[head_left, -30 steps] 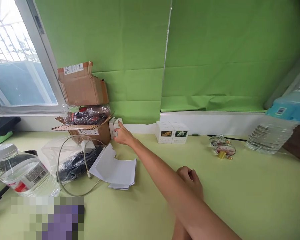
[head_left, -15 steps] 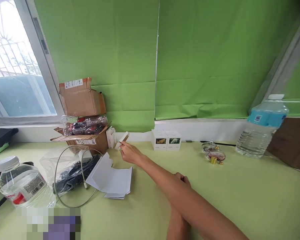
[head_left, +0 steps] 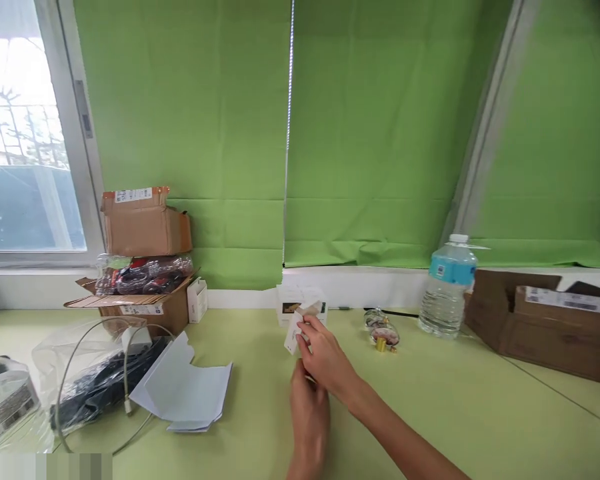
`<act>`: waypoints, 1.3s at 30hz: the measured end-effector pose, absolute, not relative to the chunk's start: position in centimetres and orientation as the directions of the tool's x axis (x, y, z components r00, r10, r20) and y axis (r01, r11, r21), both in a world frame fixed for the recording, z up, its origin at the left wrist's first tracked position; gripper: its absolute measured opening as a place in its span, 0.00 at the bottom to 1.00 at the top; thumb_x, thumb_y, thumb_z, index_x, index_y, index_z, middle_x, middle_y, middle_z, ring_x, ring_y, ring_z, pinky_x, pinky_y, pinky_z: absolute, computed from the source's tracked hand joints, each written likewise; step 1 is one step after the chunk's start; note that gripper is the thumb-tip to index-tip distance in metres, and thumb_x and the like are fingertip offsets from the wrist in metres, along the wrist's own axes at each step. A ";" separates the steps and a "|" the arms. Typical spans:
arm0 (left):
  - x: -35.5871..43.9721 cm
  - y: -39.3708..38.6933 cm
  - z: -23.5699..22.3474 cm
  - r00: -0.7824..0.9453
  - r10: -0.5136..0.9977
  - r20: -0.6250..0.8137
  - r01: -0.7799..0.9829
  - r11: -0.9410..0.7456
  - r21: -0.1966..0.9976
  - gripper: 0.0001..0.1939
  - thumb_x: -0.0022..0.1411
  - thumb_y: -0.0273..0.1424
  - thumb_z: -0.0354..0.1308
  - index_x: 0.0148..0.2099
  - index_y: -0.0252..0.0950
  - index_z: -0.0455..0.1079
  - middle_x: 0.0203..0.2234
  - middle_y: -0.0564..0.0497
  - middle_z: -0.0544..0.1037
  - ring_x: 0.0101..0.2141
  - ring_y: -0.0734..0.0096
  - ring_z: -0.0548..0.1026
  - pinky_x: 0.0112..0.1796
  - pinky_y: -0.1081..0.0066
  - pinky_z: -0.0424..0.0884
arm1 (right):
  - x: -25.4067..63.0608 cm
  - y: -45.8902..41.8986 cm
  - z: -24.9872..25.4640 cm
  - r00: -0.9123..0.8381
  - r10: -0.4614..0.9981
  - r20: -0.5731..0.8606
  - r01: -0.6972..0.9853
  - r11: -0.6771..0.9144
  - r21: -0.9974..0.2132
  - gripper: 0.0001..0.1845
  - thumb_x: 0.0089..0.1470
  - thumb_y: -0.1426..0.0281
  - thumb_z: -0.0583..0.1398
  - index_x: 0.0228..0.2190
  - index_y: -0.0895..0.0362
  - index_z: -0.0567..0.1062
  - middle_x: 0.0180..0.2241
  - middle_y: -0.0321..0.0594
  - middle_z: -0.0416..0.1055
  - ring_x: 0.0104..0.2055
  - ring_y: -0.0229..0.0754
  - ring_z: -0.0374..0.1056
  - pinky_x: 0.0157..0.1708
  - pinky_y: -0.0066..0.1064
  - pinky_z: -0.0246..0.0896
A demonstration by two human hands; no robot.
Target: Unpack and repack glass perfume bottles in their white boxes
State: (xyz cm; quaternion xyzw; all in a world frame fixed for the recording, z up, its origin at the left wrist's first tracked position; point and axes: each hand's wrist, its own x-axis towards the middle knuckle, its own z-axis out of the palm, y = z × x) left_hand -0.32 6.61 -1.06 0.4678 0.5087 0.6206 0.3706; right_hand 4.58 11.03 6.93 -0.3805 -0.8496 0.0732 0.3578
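Observation:
My right hand [head_left: 325, 360] is closed on a small white box [head_left: 296, 328], holding it tilted above the green table [head_left: 480, 413] near the middle. My left hand [head_left: 307, 417] rises from the bottom edge just below it, fingers stretched up towards the box and partly hidden behind the right hand. Right behind the held box, white boxes with flower pictures [head_left: 286, 303] stand against the wall. One more small white box [head_left: 197, 300] leans by the open cardboard carton [head_left: 145, 310] at the left.
A glass bottle with a gold cap [head_left: 381, 331] and a water bottle [head_left: 447, 283] stand to the right, with brown cartons [head_left: 530, 323] beyond. At the left lie folded white sheets [head_left: 185, 393], a plastic bag with a cable [head_left: 95, 373] and a large water jug [head_left: 5, 407].
My right hand has taken a small white box from beside the left carton and carried it right and nearer. My left hand has come up under it. The view has swung right.

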 end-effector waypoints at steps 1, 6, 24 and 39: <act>-0.4 6.6 -1.2 -0.348 0.909 0.231 0.022 -0.239 0.971 0.15 0.59 0.39 0.54 0.44 0.36 0.64 0.36 0.46 0.75 0.34 0.64 0.73 0.36 0.70 0.68 | 5.5 10.7 7.0 -0.441 0.733 0.518 0.628 0.664 -0.406 0.15 0.59 0.72 0.50 0.43 0.60 0.74 0.50 0.50 0.66 0.49 0.46 0.67 0.49 0.34 0.61; -0.3 6.6 -1.6 -0.421 0.875 0.238 -0.025 -0.274 0.961 0.31 0.54 0.37 0.57 0.58 0.34 0.54 0.32 0.48 0.76 0.30 0.65 0.75 0.33 0.69 0.70 | 7.4 8.4 7.8 -0.447 0.816 0.366 0.721 0.571 -0.393 0.14 0.59 0.69 0.51 0.38 0.59 0.75 0.45 0.49 0.70 0.45 0.47 0.69 0.45 0.34 0.61; -1.4 6.6 -0.6 -0.167 0.938 0.304 0.199 -0.270 0.942 0.31 0.57 0.50 0.56 0.55 0.34 0.69 0.18 0.58 0.65 0.21 0.74 0.62 0.24 0.75 0.58 | 16.6 8.2 9.2 -0.480 0.858 0.183 0.723 0.505 -0.471 0.21 0.56 0.63 0.53 0.18 0.58 0.73 0.17 0.35 0.69 0.20 0.36 0.59 0.22 0.28 0.45; -2.0 5.3 1.4 -0.135 0.938 0.320 0.349 -0.257 0.901 0.34 0.61 0.51 0.50 0.60 0.32 0.63 0.18 0.57 0.66 0.22 0.73 0.65 0.24 0.75 0.59 | 20.0 10.3 -0.1 -0.425 0.896 0.131 0.775 0.435 -0.458 0.17 0.56 0.65 0.53 0.20 0.57 0.73 0.24 0.39 0.74 0.28 0.42 0.66 0.27 0.29 0.49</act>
